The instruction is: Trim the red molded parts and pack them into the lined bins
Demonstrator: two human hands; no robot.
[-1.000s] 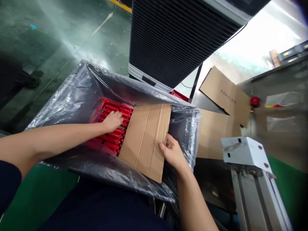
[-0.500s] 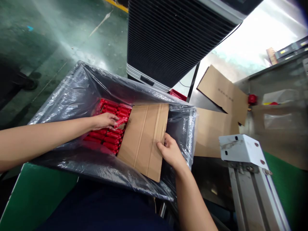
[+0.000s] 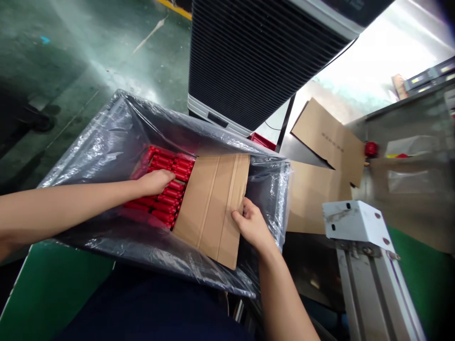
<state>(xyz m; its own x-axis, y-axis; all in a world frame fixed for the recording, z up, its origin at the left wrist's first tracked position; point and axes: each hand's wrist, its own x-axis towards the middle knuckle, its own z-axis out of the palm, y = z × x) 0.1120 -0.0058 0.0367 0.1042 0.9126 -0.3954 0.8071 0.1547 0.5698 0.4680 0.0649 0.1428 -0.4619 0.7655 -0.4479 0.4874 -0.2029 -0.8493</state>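
Observation:
Rows of red tube-shaped parts [image 3: 165, 208] lie in the left half of a bin [image 3: 117, 142] lined with clear plastic. My left hand [image 3: 159, 182] reaches down among them, its fingers curled and closed on one red part at the edge of a row; the fingertips are mostly hidden. A creased brown cardboard sheet [image 3: 213, 208] slants over the right half of the bin, covering what is under it. My right hand [image 3: 250, 219] pinches the sheet's right edge between thumb and fingers.
Behind the bin stands a dark ribbed unit [image 3: 245, 66]. Flattened cardboard [image 3: 320, 137] lies to the right, beside a metal post with a white cap [image 3: 357, 222]. A green board [image 3: 64, 284] is at the lower left, and a red tray [image 3: 263, 140] shows behind the bin.
My left hand has moved slightly, turned over and lowered the red part into the rows. My right hand and the cardboard sheet have hardly moved.

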